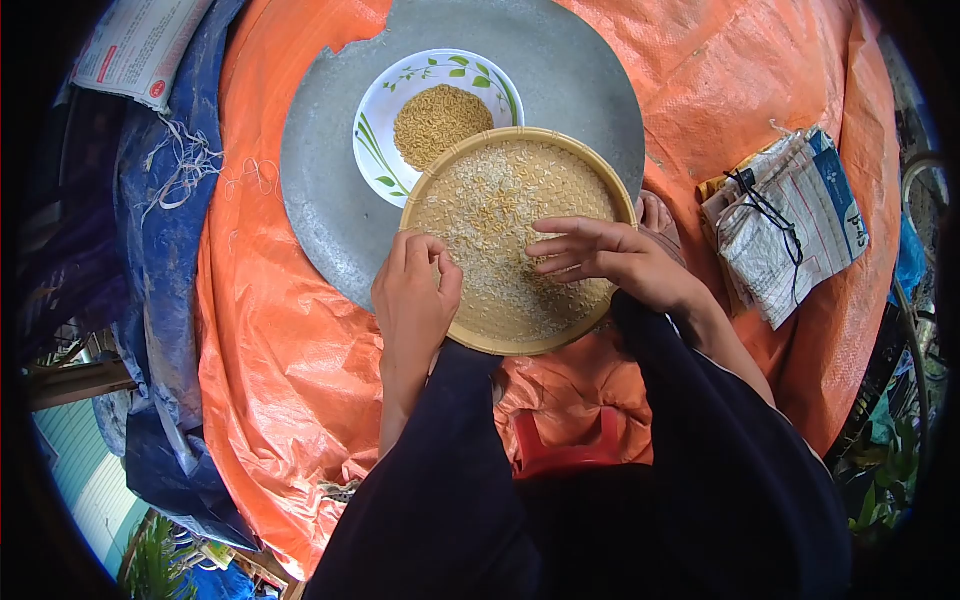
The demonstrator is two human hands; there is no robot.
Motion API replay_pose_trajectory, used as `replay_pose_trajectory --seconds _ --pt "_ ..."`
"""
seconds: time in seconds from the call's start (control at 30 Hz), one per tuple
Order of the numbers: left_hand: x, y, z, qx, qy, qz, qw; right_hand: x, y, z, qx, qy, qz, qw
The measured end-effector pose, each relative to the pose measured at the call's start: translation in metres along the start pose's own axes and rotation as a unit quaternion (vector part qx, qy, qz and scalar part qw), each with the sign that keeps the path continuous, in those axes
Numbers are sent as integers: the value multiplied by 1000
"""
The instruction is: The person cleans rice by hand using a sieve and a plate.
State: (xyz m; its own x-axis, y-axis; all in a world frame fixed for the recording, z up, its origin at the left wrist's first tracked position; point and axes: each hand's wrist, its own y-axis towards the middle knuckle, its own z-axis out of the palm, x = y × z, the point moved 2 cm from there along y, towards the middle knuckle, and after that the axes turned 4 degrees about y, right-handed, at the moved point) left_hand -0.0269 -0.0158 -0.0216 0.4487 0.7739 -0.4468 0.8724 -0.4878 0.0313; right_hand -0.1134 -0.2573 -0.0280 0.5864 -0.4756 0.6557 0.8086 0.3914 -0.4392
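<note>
Orange tarp (270,400) (creased), blue sheeting (180,250), greenery (150,560)

Outdoor or semi-open household work area, daylit, its ground covered by an orange tarpaulin (290,400). Landmark: round metal tray (330,200), lying on the tarpaulin. Left of the tray, a crumpled blue tarpaulin (170,250) and, above that, a printed sack (135,55). Right of the tray, a tied bundle of folded woven sacks (785,225). Far below and left of the tray, green foliage (155,560).
</note>
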Motion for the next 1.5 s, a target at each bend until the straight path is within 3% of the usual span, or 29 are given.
replay_pose_trajectory --seconds 0.1,0.27,0.37,0.47,0.6,0.67,0.9,1.2,1.5 --pt "-8 -2 -9 15 -115 -16 993 -13 3 -3 17 -34 12 999" --pt "-33 0 -11 92 -260 7 961 -18 12 9 43 170 106 979" --pt "-29 4 -9 67 -215 24 974 -20 15 9 58 199 119 971" --pt "-21 6 -12 19 -179 -21 983 -18 16 7 63 216 107 968" --pt "3 4 -8 -37 -39 -20 998 -11 11 3 67 257 98 959" --pt "9 3 -7 -40 -11 -10 999 -18 11 1 60 192 94 975" --pt "3 6 -2 -36 33 27 998 -16 10 0 25 58 102 993" --pt "3 8 3 -44 62 32 997 -12 9 3 -8 15 91 996" --pt "2 8 2 -24 64 37 997 -14 8 1 21 -11 68 997"
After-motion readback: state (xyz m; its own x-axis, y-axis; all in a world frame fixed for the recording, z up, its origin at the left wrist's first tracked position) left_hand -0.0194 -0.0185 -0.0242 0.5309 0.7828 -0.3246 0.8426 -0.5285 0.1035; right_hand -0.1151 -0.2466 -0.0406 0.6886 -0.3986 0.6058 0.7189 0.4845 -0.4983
